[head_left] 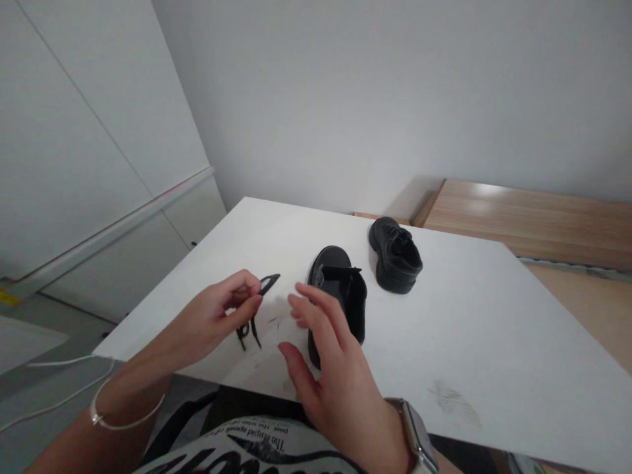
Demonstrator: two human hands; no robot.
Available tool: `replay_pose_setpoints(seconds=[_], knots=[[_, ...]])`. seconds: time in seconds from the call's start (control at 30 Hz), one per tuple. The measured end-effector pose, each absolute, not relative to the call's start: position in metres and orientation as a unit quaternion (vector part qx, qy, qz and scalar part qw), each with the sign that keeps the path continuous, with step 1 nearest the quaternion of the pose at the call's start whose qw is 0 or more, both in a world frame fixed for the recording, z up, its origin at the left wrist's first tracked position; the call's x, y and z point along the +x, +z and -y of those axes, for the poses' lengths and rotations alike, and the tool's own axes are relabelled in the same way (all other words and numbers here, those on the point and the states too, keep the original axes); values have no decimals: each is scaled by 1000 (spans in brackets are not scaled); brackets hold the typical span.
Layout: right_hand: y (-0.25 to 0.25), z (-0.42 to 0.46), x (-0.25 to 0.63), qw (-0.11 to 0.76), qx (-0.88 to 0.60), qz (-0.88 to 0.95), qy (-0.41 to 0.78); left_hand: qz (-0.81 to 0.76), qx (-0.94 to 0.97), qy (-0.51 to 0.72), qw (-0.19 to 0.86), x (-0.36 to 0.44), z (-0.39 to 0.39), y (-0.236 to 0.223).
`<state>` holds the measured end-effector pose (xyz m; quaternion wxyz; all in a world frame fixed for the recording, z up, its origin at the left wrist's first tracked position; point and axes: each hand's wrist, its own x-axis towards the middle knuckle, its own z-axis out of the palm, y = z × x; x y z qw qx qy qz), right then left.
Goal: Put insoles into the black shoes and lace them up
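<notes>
My left hand point(222, 316) pinches a black shoelace point(254, 309) just above the white table point(494, 342); the lace loops out past my fingertips and its ends hang onto the tabletop. My right hand point(330, 368) hovers with fingers spread and holds nothing, right beside a black shoe point(345, 289) whose tongue is pulled open. A second black shoe point(395, 253) stands farther back on the table.
A wooden surface point(528, 217) lies behind the table at the right. White cabinet panels point(99, 164) fill the left side. A white cable point(59, 388) runs along the grey floor at the lower left. A smudge point(451, 398) marks the table's near right part.
</notes>
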<state>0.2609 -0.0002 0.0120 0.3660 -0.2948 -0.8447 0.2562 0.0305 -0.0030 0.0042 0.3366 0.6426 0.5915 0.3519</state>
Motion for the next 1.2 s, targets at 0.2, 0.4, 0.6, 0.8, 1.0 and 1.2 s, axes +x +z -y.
replay_pose_setpoints(seconds=[0.2, 0.4, 0.6, 0.8, 1.0, 1.2], knots=[[19, -3, 263, 350, -333, 794, 370, -519, 625, 376, 445, 63, 19, 34], [31, -7, 295, 351, -316, 691, 547, -449, 523, 442, 574, 57, 10, 33], [19, -15, 328, 454, -387, 562, 573, -396, 434, 481, 651, 39, 2, 35], [25, -33, 373, 679, -373, 385, 502, -306, 313, 656, 615, 13, -9, 47], [33, -53, 429, 787, -292, 146, 523, -141, 176, 748, 624, -11, -17, 49], [19, -48, 405, 700, -281, 235, 612, -222, 197, 730, 615, -12, -30, 37]])
